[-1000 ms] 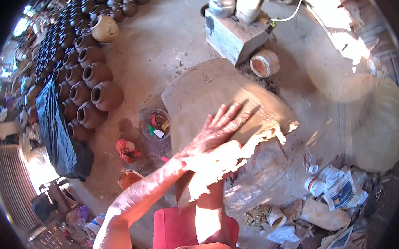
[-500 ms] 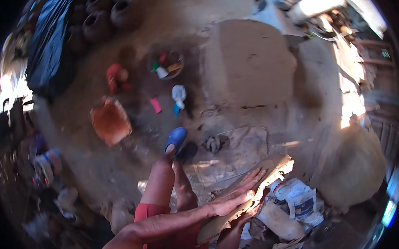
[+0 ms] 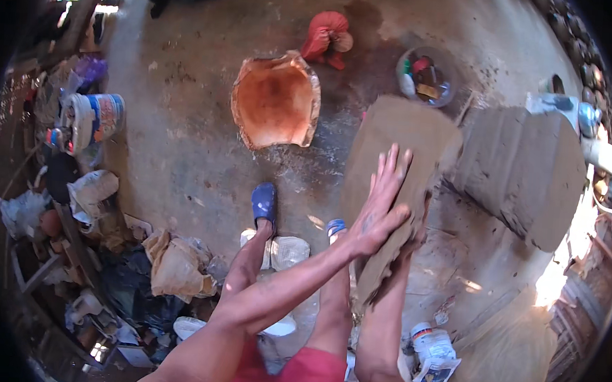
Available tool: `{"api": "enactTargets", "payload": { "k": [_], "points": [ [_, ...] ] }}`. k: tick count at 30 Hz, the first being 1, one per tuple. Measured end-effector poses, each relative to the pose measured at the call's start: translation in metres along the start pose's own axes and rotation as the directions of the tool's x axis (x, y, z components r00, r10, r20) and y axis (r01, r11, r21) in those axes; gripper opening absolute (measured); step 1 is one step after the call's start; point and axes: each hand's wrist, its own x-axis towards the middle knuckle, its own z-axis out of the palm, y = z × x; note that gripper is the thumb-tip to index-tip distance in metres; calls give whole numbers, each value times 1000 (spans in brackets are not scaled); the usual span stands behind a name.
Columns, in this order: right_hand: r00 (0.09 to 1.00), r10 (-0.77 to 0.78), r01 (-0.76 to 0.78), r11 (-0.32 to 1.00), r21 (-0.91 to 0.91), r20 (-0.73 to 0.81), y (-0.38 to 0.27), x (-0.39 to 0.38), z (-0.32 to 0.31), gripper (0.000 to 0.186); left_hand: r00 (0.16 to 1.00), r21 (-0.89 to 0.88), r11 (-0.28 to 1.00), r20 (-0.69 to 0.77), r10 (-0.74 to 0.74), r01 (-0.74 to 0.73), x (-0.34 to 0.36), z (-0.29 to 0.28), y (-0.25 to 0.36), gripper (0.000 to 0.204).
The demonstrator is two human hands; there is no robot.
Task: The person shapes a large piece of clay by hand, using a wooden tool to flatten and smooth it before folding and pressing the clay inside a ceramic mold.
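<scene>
Clay, grey-brown and apparently damp, forms the slab [image 3: 406,130] directly beneath the left hand [image 3: 385,203], whose palm rests flat with fingers extended. The right hand [image 3: 418,235] is at the slab's ragged right-hand edge, mostly hidden under it; its closure cannot be told. Expect a heavy, soft, slightly slick sheet, liable to sag or tear; support broadly from below, away from the ragged edge. Right of both hands: a clay block [image 3: 522,168]. Ahead-left of the left hand: a terracotta shell [image 3: 276,99].

Your clay slab [image 3: 407,135] is grey-brown, your clog [image 3: 264,203] blue, your shorts [image 3: 307,372] red, the ragged-rimmed dish [image 3: 276,105] orange, the tub [image 3: 102,119] apparently white-and-blue.
</scene>
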Motion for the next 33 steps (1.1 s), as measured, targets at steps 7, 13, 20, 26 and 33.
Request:
{"api": "enactTargets", "payload": {
  "k": [7,13,20,26,33],
  "points": [
    [967,-134,153,986,-70,217,97,152,121,90,901,-13,934,-269,340,-356,86,-146,-136,101],
    [925,-218,271,952,-139,312,168,224,183,90,924,-873,486,-152,-350,41,24,-242,-258,81],
    [796,-572,510,456,-729,198,235,270,192,82,874,-705,709,-347,-342,-2,-4,-359,-304,80],
    [966,-257,198,667,-718,27,247,365,74,62,875,-659,752,-363,-322,3,4,-390,-295,79],
    [762,-633,463,385,-798,136,246,339,120,32,900,-612,790,-368,-234,-45,15,-442,-318,74]
  ]
}}
